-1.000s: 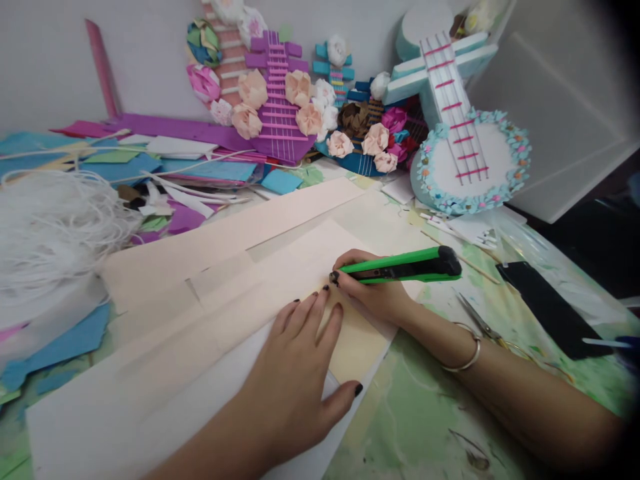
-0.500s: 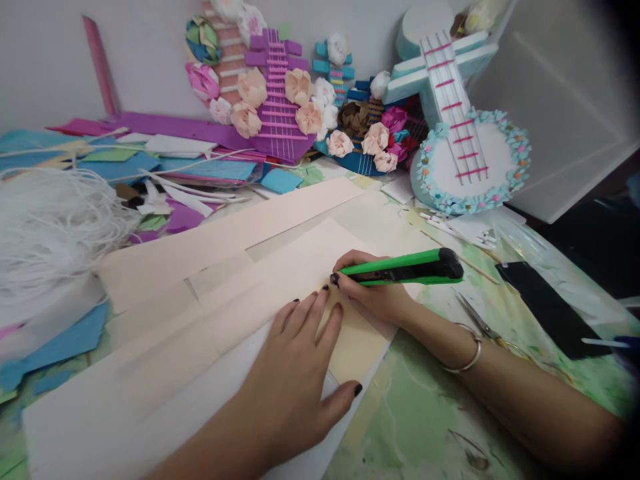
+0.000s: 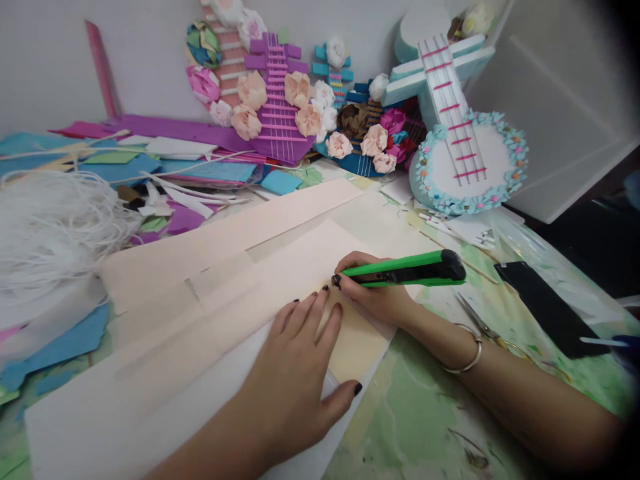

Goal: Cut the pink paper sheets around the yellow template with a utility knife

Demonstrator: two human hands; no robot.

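Note:
My right hand (image 3: 373, 293) is closed around a green and black utility knife (image 3: 405, 269), its handle slanting up to the right. The knife's tip end is hidden by my fingers, close to the sheet. My left hand (image 3: 295, 373) lies flat with fingers spread, pressing on pale pink paper (image 3: 280, 267) and a white sheet (image 3: 90, 427) under it. Its fingertips are just left of my right hand. Below the hands shows a cream-coloured piece (image 3: 355, 340). A long pale pink strip (image 3: 235, 230) lies behind, roughly parallel to the sheet's edge.
Scissors (image 3: 483, 320) and a black flat slab (image 3: 547, 307) lie at the right. White cord (image 3: 60, 220) is heaped at the left, near coloured scraps (image 3: 200, 170). Along the back stand decorated model instruments, including a purple one (image 3: 277, 100) and a light-blue one (image 3: 463, 147).
Hardly anything differs. The knife's handle has shifted very slightly to the right, while my left hand stays in place on the paper.

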